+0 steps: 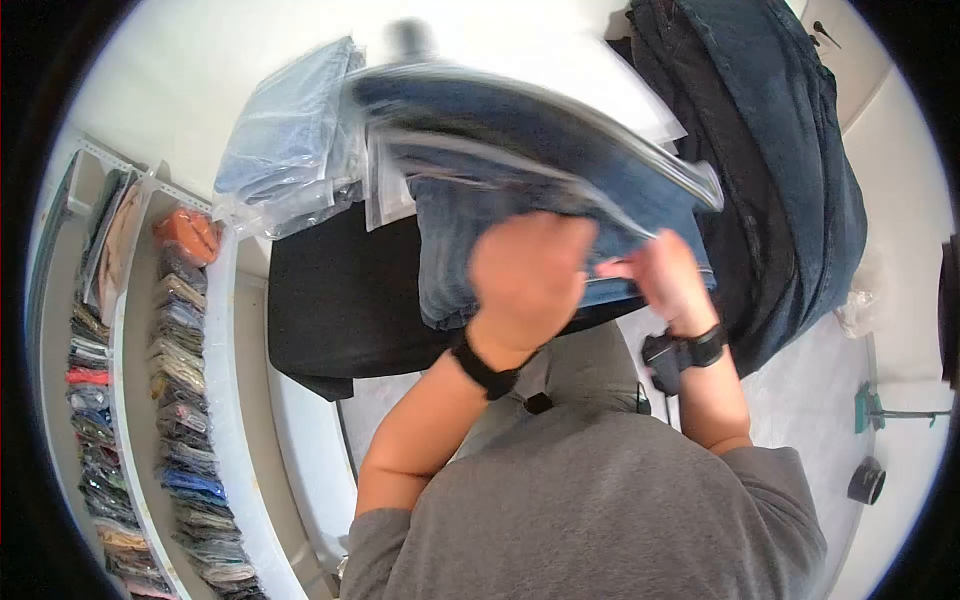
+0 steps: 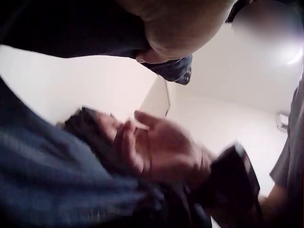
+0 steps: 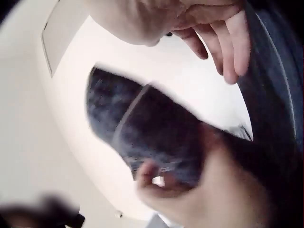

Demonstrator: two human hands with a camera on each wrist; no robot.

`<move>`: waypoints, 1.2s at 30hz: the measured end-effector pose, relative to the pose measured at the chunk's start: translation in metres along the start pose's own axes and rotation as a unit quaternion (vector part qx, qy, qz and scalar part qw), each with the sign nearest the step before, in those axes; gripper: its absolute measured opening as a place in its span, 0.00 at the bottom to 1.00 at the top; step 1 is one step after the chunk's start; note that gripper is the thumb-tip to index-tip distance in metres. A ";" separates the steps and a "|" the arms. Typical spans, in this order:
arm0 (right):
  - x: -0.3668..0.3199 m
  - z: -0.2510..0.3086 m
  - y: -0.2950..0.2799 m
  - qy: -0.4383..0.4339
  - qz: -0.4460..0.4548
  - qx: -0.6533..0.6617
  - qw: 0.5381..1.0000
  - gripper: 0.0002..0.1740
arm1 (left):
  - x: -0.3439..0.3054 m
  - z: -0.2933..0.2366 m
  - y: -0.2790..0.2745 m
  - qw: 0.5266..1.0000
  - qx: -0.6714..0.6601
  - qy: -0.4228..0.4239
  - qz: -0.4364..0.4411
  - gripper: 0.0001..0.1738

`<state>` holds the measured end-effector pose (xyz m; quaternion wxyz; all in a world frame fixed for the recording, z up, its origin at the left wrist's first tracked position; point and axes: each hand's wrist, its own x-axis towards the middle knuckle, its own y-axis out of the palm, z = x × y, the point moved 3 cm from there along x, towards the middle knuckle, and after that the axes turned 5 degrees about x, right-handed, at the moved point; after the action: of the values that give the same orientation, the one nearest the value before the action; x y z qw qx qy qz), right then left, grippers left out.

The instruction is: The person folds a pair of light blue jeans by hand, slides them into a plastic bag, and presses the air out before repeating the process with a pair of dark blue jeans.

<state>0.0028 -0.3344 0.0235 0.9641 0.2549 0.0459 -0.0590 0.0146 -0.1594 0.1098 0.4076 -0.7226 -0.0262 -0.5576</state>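
A pair of blue jeans (image 1: 620, 190), blurred by motion, arches over folded denim (image 1: 445, 260) in front of the person. My left hand (image 1: 530, 270) grips a dark piece of it; in the right wrist view the left thumb and fingers (image 3: 147, 171) pinch the folded denim (image 3: 152, 123). Close to the jeans' near edge is my right hand (image 1: 675, 280). The left wrist view shows that right hand (image 2: 166, 147) with its palm turned up and fingers loosely bent, holding nothing.
Folded light jeans in clear plastic bags (image 1: 290, 130) lie at the back left. A tall heap of dark jeans (image 1: 770, 150) stands on the right. Black cloth (image 1: 340, 310) drapes beneath the work. Shelves of bagged garments (image 1: 185, 380) line the left side.
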 end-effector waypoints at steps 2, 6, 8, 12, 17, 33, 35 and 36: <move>-0.003 0.012 -0.033 -0.025 -0.103 0.143 0.984 0.31 | -0.016 -0.023 0.046 0.996 -0.014 0.085 0.019 0.13; -0.006 0.019 -0.077 0.051 -0.096 0.177 0.978 0.38 | -0.053 -0.045 0.083 0.976 -0.031 0.074 0.203 0.20; -0.004 0.018 -0.076 0.118 -0.043 0.200 0.972 0.32 | -0.051 -0.039 0.075 0.979 -0.093 0.061 0.169 0.21; 0.001 0.026 -0.087 0.143 -0.067 -0.038 0.987 0.20 | -0.079 -0.018 0.026 0.966 -0.210 0.091 0.124 0.18; 0.020 0.047 -0.074 0.133 0.080 -0.086 0.984 0.31 | -0.125 0.015 -0.007 0.968 -0.153 0.070 0.185 0.17; 0.011 0.100 -0.080 0.000 0.006 -0.199 0.980 0.28 | -0.139 0.023 -0.003 0.960 0.088 -0.056 0.261 0.27; 0.025 0.053 -0.129 0.100 -0.008 -0.202 0.974 0.25 | -0.139 0.025 -0.004 0.959 0.079 -0.059 0.264 0.26; 0.023 0.050 -0.130 0.108 -0.023 -0.157 0.981 0.24 | -0.139 0.025 -0.005 0.959 0.080 -0.057 0.267 0.25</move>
<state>0.0106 -0.4735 0.0004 0.9799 0.1039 0.1643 -0.0458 -0.0204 -0.0827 -0.0042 0.5957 -0.6990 0.1003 -0.3828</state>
